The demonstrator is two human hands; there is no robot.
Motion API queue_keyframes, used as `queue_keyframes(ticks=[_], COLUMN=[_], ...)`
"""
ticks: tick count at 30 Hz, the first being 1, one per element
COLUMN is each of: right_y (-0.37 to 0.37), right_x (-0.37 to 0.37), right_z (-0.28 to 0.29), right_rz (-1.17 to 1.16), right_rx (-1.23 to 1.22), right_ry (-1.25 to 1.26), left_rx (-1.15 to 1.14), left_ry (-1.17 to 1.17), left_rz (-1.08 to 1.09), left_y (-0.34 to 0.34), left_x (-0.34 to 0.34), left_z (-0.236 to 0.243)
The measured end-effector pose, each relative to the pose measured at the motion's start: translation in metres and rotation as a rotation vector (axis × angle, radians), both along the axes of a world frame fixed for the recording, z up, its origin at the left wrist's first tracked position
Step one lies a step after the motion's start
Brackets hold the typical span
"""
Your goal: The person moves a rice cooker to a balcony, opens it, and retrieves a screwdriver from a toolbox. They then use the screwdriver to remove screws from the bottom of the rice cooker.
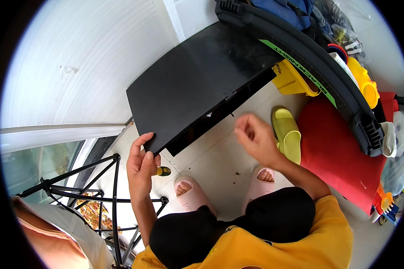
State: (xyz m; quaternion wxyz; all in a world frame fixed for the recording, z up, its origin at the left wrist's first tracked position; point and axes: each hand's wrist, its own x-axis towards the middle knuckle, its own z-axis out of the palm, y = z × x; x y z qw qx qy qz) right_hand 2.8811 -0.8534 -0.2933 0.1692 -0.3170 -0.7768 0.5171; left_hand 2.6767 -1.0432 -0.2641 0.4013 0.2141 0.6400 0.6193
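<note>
In front of me is a flat black board with a darker strip along its near edge. A short thin pin sticks out from that strip. My left hand grips the board's near left corner between thumb and fingers. Just right of the pin, apart from the board, my right hand is closed with its fingertips pinched together. Whatever it may hold is too small to make out. Under my left hand, a yellow and black tool handle shows on the floor, partly hidden.
To the left stands a black folding metal frame beside a white wall panel. A long curved black part with a green stripe lies at the right, over a red cushion. Green slippers and a yellow container are near it.
</note>
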Motion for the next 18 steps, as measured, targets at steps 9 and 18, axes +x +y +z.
queue_keyframes(ticks=[9,18], right_y=[0.039,0.026], right_x=[-0.009,0.023], right_z=[-0.008,-0.032], right_rz=[0.002,-0.078], right_rx=[0.028,-0.634], right_ry=[-0.03,-0.131], left_rx=[-0.025,-0.365], left_ry=[-0.124,0.078], left_rz=[0.106,-0.041], left_y=[0.007,-0.005], left_x=[0.011,0.025], left_z=[-0.004,-0.017])
